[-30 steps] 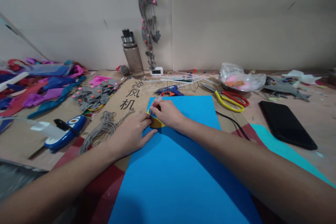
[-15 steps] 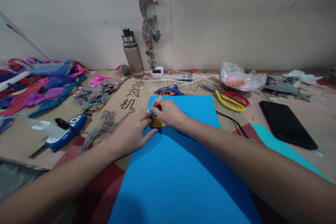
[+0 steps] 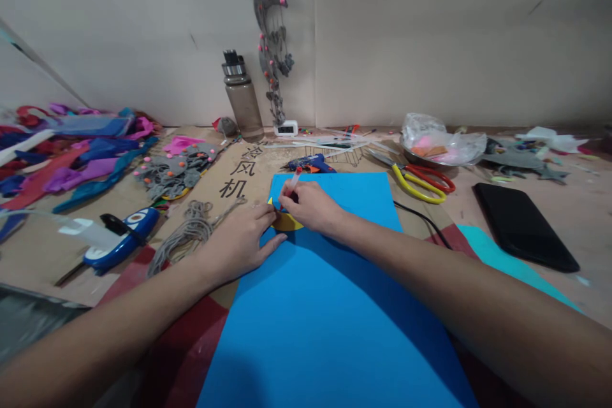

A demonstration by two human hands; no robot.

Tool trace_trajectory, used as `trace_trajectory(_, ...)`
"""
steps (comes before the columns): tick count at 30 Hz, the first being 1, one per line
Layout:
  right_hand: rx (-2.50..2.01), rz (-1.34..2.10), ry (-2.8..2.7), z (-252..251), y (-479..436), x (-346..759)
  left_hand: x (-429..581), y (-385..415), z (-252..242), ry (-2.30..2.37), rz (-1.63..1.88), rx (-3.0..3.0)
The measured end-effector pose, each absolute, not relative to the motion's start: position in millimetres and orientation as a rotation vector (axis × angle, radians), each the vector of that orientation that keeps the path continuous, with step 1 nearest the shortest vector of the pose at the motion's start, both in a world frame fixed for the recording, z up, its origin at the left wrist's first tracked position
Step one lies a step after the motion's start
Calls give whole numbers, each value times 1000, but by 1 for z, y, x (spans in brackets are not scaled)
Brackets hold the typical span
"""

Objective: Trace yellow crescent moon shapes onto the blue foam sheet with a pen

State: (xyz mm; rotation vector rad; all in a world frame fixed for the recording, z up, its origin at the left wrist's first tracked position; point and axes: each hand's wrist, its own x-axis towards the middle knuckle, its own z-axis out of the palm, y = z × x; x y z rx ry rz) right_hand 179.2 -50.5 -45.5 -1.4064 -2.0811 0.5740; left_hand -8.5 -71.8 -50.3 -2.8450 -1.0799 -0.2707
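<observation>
A large blue sheet (image 3: 325, 319) lies lengthwise in front of me, with a yellow curved piece (image 3: 288, 223) on its far left part. My right hand (image 3: 313, 205) is closed round a clear pen with a red end (image 3: 295, 178), over the yellow piece. The pen's tip is hidden behind the fingers. My left hand (image 3: 241, 237) rests flat at the sheet's left edge, fingers stretched out and thumb apart. Its fingertips touch the yellow piece's left side.
Grey cord (image 3: 184, 236) and a blue device (image 3: 125, 239) lie left. Behind the sheet are a blue glue gun (image 3: 310, 163) and a bottle (image 3: 243, 105). Scissors (image 3: 421, 185), a black phone (image 3: 524, 226) and a plastic-covered bowl (image 3: 442, 143) sit right.
The pen's red end has shifted slightly to the right with my right hand. My left hand stays in nearly the same place.
</observation>
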Motion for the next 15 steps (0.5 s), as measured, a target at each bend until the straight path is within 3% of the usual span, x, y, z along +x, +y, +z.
trace_trajectory(15, -1405, 576, -2070, -48, -53, 189, -7, -72, -46, -1088, -267, -2880)
